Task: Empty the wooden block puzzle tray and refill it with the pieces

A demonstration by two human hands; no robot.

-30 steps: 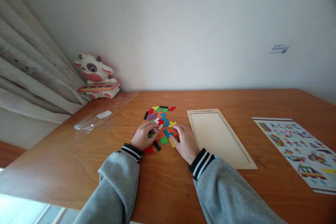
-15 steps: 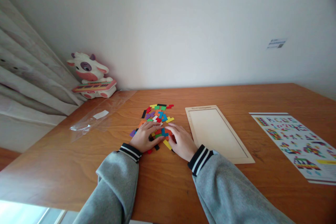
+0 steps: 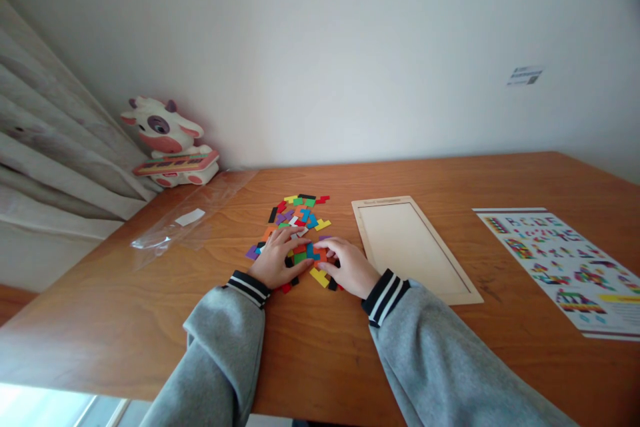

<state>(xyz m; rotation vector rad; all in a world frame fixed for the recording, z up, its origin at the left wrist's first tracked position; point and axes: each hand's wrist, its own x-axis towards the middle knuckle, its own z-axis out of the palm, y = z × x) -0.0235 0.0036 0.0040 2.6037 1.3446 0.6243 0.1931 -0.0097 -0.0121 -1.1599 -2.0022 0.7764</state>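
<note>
A pile of colourful puzzle pieces (image 3: 313, 220), shaped like joined squares, lies spread on the wooden table. Over the pile's near left side rests my left hand (image 3: 280, 260), fingers apart and thumb stretched toward the middle, covering some pieces. My right hand (image 3: 351, 267) is at the pile's right edge, thumb and fingers bent with a gap between them, by an orange piece (image 3: 321, 255). Between the two hands lie a blue piece (image 3: 312, 253) and a green piece (image 3: 299, 257). Just below them is a yellow piece (image 3: 320, 277).
A shallow wooden tray (image 3: 410, 250) lies right of the pile. Farther right is a printed pattern sheet (image 3: 565, 267). A clear plastic bag (image 3: 187, 220) lies at left, in front of a cow toy with a keyboard (image 3: 175, 147). Behind the table stands a wall.
My right hand has shifted slightly right and its fingers have bent more, uncovering pieces near its thumb. My left hand stays almost in place. The view has tilted a little.
</note>
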